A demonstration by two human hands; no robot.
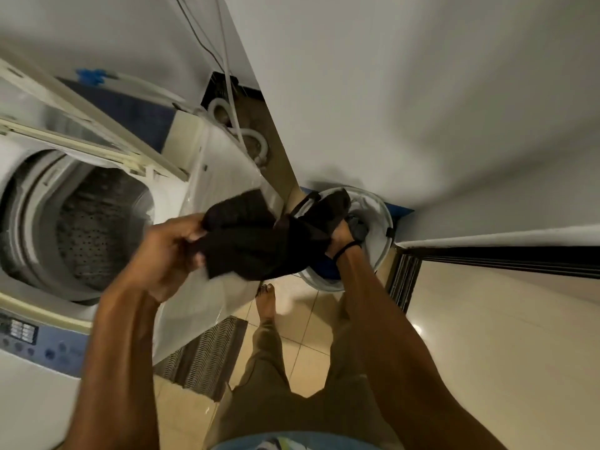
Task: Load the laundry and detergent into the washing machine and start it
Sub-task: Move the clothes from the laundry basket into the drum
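Note:
A top-loading white washing machine (29,381) stands at the left with its lid (81,121) raised and its perforated drum (94,235) showing no laundry. My left hand (165,251) grips one end of a dark brown garment (256,241) beside the machine's right side. My right hand (341,238), a black band on its wrist, holds the garment's other end over a round white laundry basket (383,216) on the floor. More clothes, grey and blue, lie in the basket under that hand. No detergent is visible.
The machine's blue control panel (35,342) faces me at the lower left. White hoses (256,141) lie in the gap behind the machine. A patterned mat (207,358) covers the tiled floor by my bare foot (267,302). A white wall and a door frame (406,277) close the right side.

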